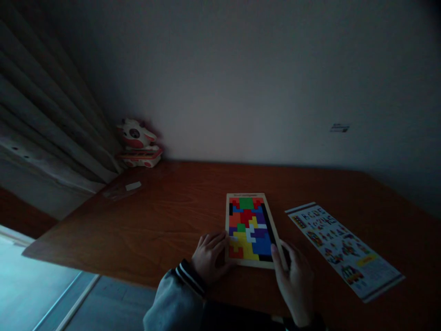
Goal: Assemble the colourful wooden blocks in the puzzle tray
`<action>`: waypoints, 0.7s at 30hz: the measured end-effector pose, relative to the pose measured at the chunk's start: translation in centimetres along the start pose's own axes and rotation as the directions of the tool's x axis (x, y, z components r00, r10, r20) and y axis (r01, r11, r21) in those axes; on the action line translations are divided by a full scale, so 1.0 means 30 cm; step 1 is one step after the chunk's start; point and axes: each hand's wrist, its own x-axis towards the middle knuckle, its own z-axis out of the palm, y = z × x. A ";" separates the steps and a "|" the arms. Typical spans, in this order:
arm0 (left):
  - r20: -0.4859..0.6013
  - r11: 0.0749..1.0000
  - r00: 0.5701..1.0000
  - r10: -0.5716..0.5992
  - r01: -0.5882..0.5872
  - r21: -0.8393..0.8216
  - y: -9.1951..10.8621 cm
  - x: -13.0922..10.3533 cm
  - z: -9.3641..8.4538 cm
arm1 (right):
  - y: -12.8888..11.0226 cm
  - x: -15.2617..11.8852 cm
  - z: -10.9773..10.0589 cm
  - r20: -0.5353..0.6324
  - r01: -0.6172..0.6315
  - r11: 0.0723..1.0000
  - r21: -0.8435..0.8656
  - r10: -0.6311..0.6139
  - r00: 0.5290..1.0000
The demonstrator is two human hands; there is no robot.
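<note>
A wooden block puzzle board (251,264) lies on the brown table, its pale frame filled with flat coloured pieces. Near its top is a green piece (245,203), and a blue piece (263,243) sits at the lower right. Dark gaps show along the right side and at the upper left. My left hand (211,257) is closed against the lower left edge, fingertips at the frame and thumb by the bottom corner. At the lower right corner, my right hand (292,276) grips the frame, thumb on top and fingers along the outer side.
A printed leaflet (344,250) with colourful figures lies to the right of the board. At the far left corner of the table (172,202) stands a cow-shaped toy (139,143), with a clear plastic bag (119,191) before it. A curtain (51,92) hangs on the left.
</note>
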 end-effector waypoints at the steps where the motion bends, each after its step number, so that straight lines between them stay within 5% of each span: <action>1: -0.009 1.000 1.000 0.002 -0.002 0.001 -0.001 0.000 0.001 | -0.001 -0.002 -0.003 0.024 -0.055 0.997 0.045 0.054 0.998; 5: -0.021 1.000 1.000 0.017 -0.017 -0.004 0.001 0.001 0.007 | -0.004 -0.017 -0.012 0.108 -0.280 0.941 0.192 0.263 0.959; 10: -0.043 0.998 0.998 0.054 -0.053 0.016 0.031 0.018 0.039 | 0.021 -0.020 -0.022 0.044 -0.339 0.891 0.301 0.342 0.939; 21: -0.069 0.989 0.989 0.131 -0.126 0.071 0.106 0.088 0.137 | 0.153 -0.075 0.009 -0.082 -0.133 0.983 0.128 0.144 0.986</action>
